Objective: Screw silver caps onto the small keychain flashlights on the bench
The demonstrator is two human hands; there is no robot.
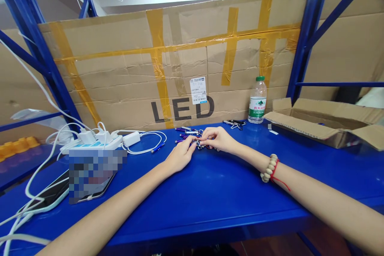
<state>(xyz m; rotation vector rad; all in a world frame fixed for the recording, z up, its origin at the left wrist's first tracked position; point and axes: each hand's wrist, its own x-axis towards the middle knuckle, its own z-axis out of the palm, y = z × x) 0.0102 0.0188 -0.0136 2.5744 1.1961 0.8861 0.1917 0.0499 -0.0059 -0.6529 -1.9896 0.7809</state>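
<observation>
Meeting at the centre of the frame, the left hand [179,157] and right hand [221,139] are pinched together at the fingertips on a small silvery metal piece [198,144], partly hidden by the fingers. Just behind them, slim blue-and-silver rods [188,130] lie in a loose cluster on the smooth, glossy blue tabletop [216,196]; a single blue rod [158,148] lies to the left. The right wrist bears a bracelet [270,168] of pale round beads with red cord. Across the background, a creased cardboard panel [129,92] carries the black capitals "LED" below glossy amber tape [157,64], and a white barcode label [198,90] whose print is too small to read. Right of centre stands a clear plastic bottle [257,102], green-capped, its white-and-green label bearing Chinese characters, among them 农夫山. At the right edge sits a shallow cardboard carton [318,130], flaps spread. At left, white cables surround a white power strip [112,143]; below it, a pixelated patch masks part of a flat device [109,184].
</observation>
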